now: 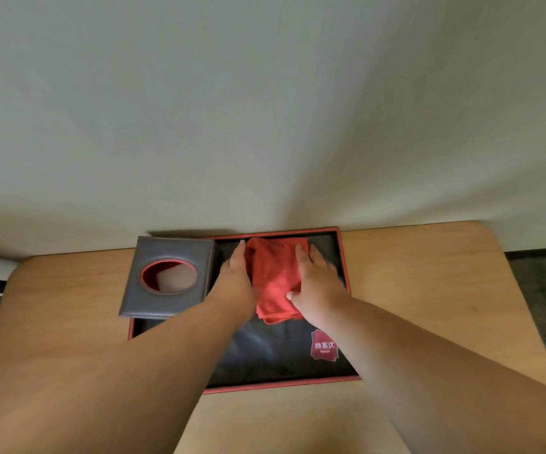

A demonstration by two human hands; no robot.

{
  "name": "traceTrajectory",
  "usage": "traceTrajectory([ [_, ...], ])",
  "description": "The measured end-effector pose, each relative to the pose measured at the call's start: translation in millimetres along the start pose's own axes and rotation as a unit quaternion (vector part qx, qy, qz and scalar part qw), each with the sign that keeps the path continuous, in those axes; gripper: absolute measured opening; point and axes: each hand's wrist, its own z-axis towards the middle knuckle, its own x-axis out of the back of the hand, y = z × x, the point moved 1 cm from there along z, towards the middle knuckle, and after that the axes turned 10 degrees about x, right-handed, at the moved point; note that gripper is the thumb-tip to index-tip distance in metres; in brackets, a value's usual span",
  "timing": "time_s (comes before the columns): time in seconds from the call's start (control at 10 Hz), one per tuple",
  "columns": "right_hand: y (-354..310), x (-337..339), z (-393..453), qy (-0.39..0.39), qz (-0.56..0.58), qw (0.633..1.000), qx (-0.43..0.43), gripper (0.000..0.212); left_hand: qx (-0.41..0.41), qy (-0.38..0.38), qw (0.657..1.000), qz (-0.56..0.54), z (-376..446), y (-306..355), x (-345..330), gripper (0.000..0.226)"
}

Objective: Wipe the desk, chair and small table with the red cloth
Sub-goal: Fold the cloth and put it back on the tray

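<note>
Dim, soft indoor light, slightly blurred.
Wide-angle bending at the edges; faint shadows on the wall point(265, 109) above the desk point(429, 290).

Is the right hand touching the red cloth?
Touching. In the head view the right hand lies flat on the red cloth, its thumb and palm overlapping the cloth's right edge with no gap.

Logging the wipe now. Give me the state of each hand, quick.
Left hand: open, flat against the left side of the red cloth.
Right hand: open, pressing on the cloth's right side; no closed grip.
</note>
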Motion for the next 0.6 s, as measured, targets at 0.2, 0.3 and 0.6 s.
traceTrajectory([
  [0.2, 21, -5, 3, 0.010, -0.169, 0.982, 0.086, 0.119, -0.066, -0.026, 0.935, 0.346, 8, -1, -14, 0.118],
  [0.3, 24, -5, 12, -0.017, -0.218, 0.974, 0.059, 0.122, -0.041, -0.040, 0.920, 0.389, 16, 6, -12, 0.121],
  [0.6, -33, 78, -56, 0.043, -0.130, 0.990, 0.041, 0.108, -0.146, 0.019, 0.940, 0.308, -62, 50, 53, 0.100],
])
